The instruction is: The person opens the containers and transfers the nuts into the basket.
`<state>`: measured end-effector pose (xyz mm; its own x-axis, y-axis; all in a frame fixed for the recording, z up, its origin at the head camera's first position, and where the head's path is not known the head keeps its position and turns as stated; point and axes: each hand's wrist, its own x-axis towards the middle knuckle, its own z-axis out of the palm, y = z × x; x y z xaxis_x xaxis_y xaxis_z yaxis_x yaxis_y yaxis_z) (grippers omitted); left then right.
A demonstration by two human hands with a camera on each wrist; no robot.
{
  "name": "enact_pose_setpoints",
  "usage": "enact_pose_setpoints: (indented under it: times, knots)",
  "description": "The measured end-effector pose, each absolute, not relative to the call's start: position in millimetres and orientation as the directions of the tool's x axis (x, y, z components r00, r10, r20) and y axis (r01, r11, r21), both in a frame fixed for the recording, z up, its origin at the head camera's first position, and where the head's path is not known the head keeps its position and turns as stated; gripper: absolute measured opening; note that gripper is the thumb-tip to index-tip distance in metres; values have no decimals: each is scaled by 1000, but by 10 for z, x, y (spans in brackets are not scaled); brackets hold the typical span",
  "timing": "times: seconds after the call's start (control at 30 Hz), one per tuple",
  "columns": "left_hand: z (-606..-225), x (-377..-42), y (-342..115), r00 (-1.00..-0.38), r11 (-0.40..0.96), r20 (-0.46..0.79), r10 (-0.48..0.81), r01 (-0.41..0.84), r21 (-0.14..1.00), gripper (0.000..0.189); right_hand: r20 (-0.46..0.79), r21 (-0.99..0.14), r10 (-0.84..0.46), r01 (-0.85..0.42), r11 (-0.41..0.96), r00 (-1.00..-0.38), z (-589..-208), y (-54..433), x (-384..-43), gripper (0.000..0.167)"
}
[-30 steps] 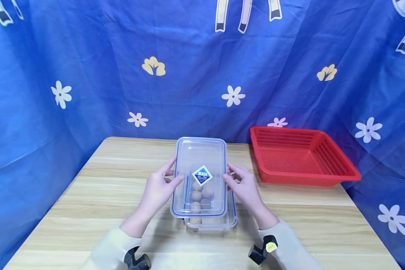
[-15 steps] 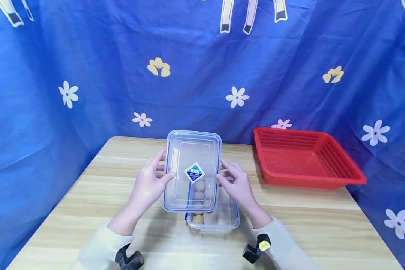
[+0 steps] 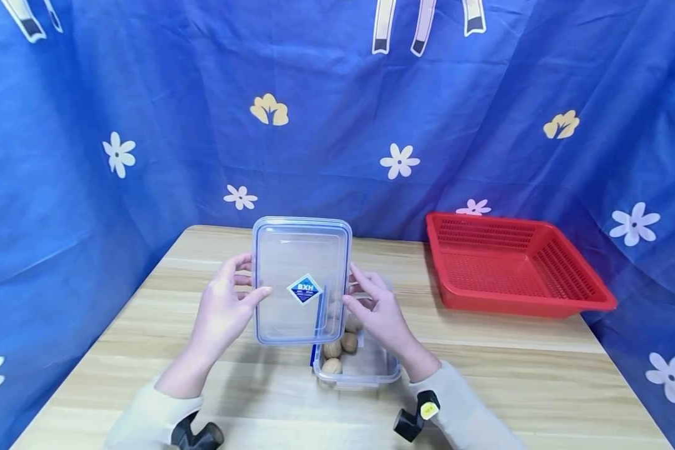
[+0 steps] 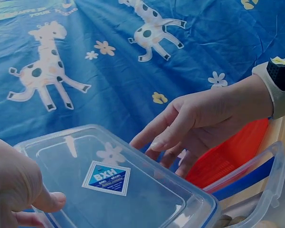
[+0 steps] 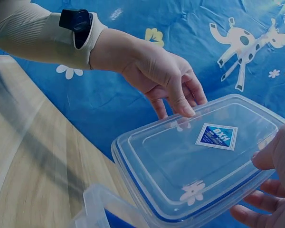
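Note:
A clear plastic lid (image 3: 292, 250) with a blue seal and a BXH label is held tilted up above the table. At its left edge my left hand (image 3: 220, 312) grips it, thumb on the face towards me. My right hand (image 3: 381, 315) pinches the opposite edge; the right wrist view shows its thumb (image 5: 265, 156) over the rim. Behind and below stands a clear food container (image 3: 365, 379), uncovered, with several walnuts (image 3: 332, 366) along its left side. The lid and right hand hide part of it. A blue strip shows at the container's left wall.
A red slotted plastic basket (image 3: 523, 302) stands at the table's back right. The wooden table (image 3: 146, 350) lies beneath everything. A blue patterned curtain (image 3: 326, 125) closes off the back and sides.
Both hands have carried the lid leftwards and tilted it more upright. More of the container and its walnuts now shows. The container and basket stay put; the view has shifted slightly.

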<state>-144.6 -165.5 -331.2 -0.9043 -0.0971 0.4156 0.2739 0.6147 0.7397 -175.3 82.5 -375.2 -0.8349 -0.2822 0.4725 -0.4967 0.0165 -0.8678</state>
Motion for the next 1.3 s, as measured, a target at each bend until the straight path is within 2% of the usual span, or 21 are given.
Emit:
enact_pose_setpoints:
  times: [0.27,0.5,0.63,0.73,0.83,0.93,1.07,1.2,1.3]
  knots:
    - [-3281,-1396,-1778,-888,562,429,-165,273,781,48,496,-843,-331,-537,38,-803,-3476,711,-1578,54]
    - [-3340,-1392,-1869,-841,467,494,-219,354,810,40,484,-845,-365,-533,42,-795,-3417,658,-1542,51]
    - [-3440,-1408,-1938,-776,484,593,-214,443,755,36,472,-856,-375,-517,23,-798,-3459,641,-1563,50]
    - [-3533,-1441,-2002,-672,547,718,-182,537,641,36,448,-875,-369,-484,7,-814,-3567,639,-1631,49]
    - [-3603,-1468,-2069,-557,586,822,-118,630,510,38,391,-909,-360,-416,-9,-847,-3679,640,-1709,46]
    - [-3621,-1461,-2111,-477,561,877,-57,711,424,23,322,-945,-363,-321,-65,-875,-3749,627,-1765,45]
    - [-3622,-1431,-2126,-402,471,916,-8,806,358,43,191,-977,-403,-136,-161,-895,-3772,586,-1786,46]
    - [-3670,-1437,-2157,-345,370,938,39,877,307,37,69,-965,-465,59,-255,-883,-3761,527,-1789,50]
    - [-3706,-1446,-2185,-322,315,943,87,906,281,35,34,-931,-515,159,-327,-857,-3745,485,-1789,51]
